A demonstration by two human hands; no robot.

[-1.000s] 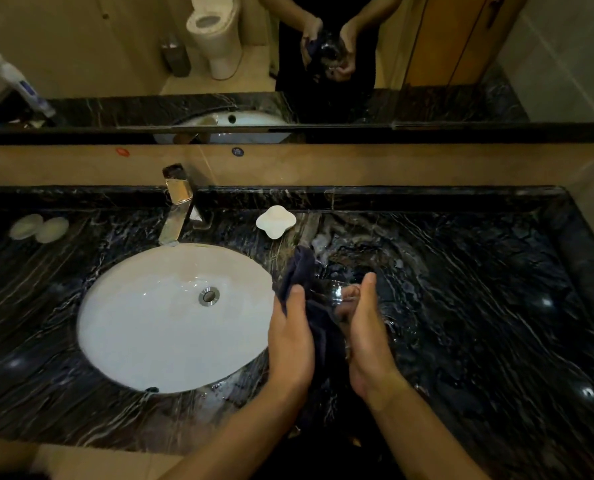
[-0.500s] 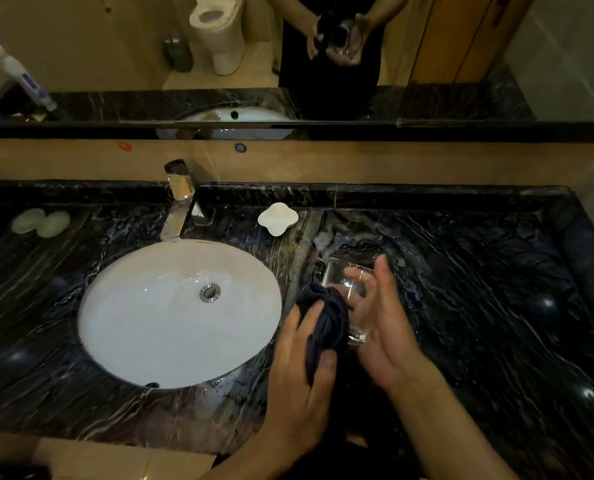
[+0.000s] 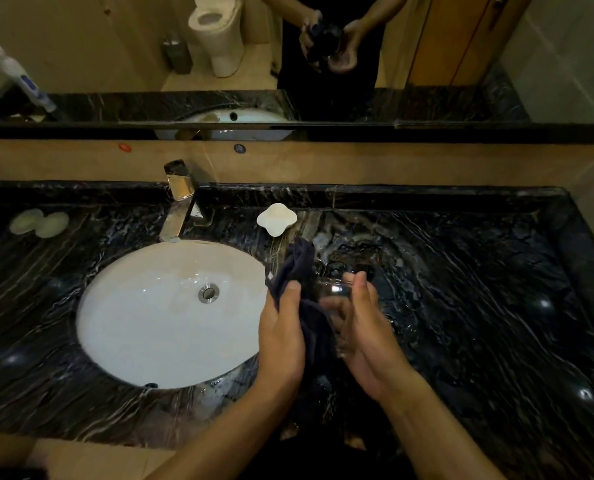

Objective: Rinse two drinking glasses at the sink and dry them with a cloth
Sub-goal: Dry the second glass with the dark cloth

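Observation:
A clear drinking glass (image 3: 335,296) is held above the dark marble counter, just right of the white oval sink (image 3: 143,306). My right hand (image 3: 368,327) grips the glass from the right side. My left hand (image 3: 281,334) holds a dark navy cloth (image 3: 306,268) and presses it against the left side of the glass. One end of the cloth sticks up above my left thumb. A second glass (image 3: 354,263) shows faintly on the counter behind the hands, hard to make out against the marble.
A chrome faucet (image 3: 179,199) stands behind the sink. A white soap dish (image 3: 276,218) sits on the counter behind my hands. Two pale soaps (image 3: 39,221) lie at the far left. A mirror (image 3: 98,57) runs along the back wall.
The left hand turned from palm-up under the bunched cloth to upright beside the glass, and the cloth end rose. The right hand tilted the glass more upright and drew it closer.

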